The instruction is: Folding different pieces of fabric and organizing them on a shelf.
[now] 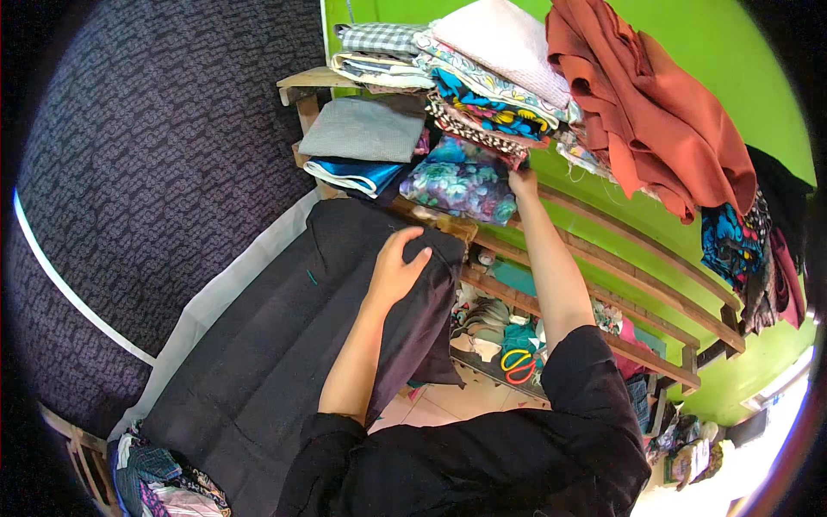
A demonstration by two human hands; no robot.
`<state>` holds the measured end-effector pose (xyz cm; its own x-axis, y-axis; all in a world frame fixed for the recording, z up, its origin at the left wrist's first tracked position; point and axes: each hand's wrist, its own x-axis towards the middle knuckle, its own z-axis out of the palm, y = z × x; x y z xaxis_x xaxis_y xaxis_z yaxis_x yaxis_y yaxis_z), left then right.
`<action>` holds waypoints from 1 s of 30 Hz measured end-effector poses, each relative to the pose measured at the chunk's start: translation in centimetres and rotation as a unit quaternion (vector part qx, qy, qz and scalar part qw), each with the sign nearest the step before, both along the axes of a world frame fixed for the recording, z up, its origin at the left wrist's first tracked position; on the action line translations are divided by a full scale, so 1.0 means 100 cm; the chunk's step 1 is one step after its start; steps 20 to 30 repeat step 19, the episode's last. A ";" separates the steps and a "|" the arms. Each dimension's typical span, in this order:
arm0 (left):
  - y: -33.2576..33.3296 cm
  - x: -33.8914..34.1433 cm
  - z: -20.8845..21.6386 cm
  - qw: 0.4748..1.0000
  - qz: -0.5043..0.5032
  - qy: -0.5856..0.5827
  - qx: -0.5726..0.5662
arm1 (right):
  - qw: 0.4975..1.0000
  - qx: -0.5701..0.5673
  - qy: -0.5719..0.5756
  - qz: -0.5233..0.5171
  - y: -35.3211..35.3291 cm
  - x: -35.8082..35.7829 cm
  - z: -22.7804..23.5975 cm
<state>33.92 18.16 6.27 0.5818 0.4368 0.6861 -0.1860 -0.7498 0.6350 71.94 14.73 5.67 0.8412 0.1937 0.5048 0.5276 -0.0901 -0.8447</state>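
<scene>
My left hand (399,269) is open, thumb and fingers apart, above a long black cloth (258,345) spread over the surface at the left. Nothing is in it. My right hand (522,183) reaches farther up and is closed at the right edge of a folded floral cloth (461,185) in blue, purple and green. Its fingertips are partly hidden there. On top of the floral cloth rests a stack of folded fabrics, with a spotted cloth (469,127), a blue and yellow print (491,108) and a pale pink cloth (504,43). Beside it lies a folded grey cloth (362,129).
A rust-coloured cloth (646,103) drapes over the wooden slatted rack (620,254) at the right. Scissors with yellow and orange handles (518,366) lie lower down among scraps. A dark patterned hanging (164,129) covers the left side. Bundled fabrics (159,474) sit at the lower left.
</scene>
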 end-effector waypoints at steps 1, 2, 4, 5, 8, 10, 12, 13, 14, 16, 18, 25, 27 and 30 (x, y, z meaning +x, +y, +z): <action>0.012 -0.026 -0.015 0.999 0.045 0.014 -0.012 | 0.999 -0.015 -0.022 0.047 0.026 -0.038 0.014; 0.011 -0.034 -0.016 0.999 0.045 0.018 -0.019 | 0.998 -0.011 -0.025 0.050 0.029 -0.031 0.014; 0.007 -0.045 -0.009 0.998 0.045 0.020 -0.025 | 0.931 0.309 0.010 0.196 0.023 -0.006 0.013; 0.000 -0.054 -0.003 0.997 0.047 0.024 -0.059 | 0.852 0.452 0.032 0.264 0.023 -0.002 0.008; 0.001 -0.086 -0.012 0.991 0.089 0.044 -0.094 | 0.993 -0.112 -0.027 0.011 0.017 -0.020 0.000; 0.000 -0.100 -0.019 0.989 0.098 0.062 -0.088 | 0.981 -0.130 -0.010 0.144 0.003 -0.010 0.001; -0.002 -0.106 -0.027 0.984 0.111 0.058 -0.131 | 0.977 -0.205 -0.060 0.000 -0.004 -0.013 0.011; -0.006 -0.092 -0.021 0.982 0.086 0.053 -0.158 | 0.927 -0.212 -0.253 -0.178 -0.026 0.040 -0.003; -0.006 -0.107 -0.032 0.975 0.125 0.041 -0.178 | 0.932 -0.214 -0.258 -0.139 -0.018 -0.012 0.013; -0.013 -0.111 -0.040 0.969 0.141 0.038 -0.197 | 0.980 -0.171 -0.098 0.018 -0.031 -0.153 0.065; -0.023 -0.098 -0.041 0.973 0.105 0.021 -0.206 | 0.885 -0.353 -0.305 -0.020 -0.031 -0.183 0.035; -0.023 -0.098 -0.040 0.973 0.103 0.022 -0.206 | 0.860 -0.376 -0.344 -0.028 -0.027 -0.183 0.038; -0.023 -0.098 -0.040 0.973 0.103 0.022 -0.206 | 0.860 -0.376 -0.344 -0.028 -0.027 -0.183 0.038; -0.023 -0.098 -0.040 0.973 0.103 0.022 -0.206 | 0.860 -0.376 -0.344 -0.028 -0.027 -0.183 0.038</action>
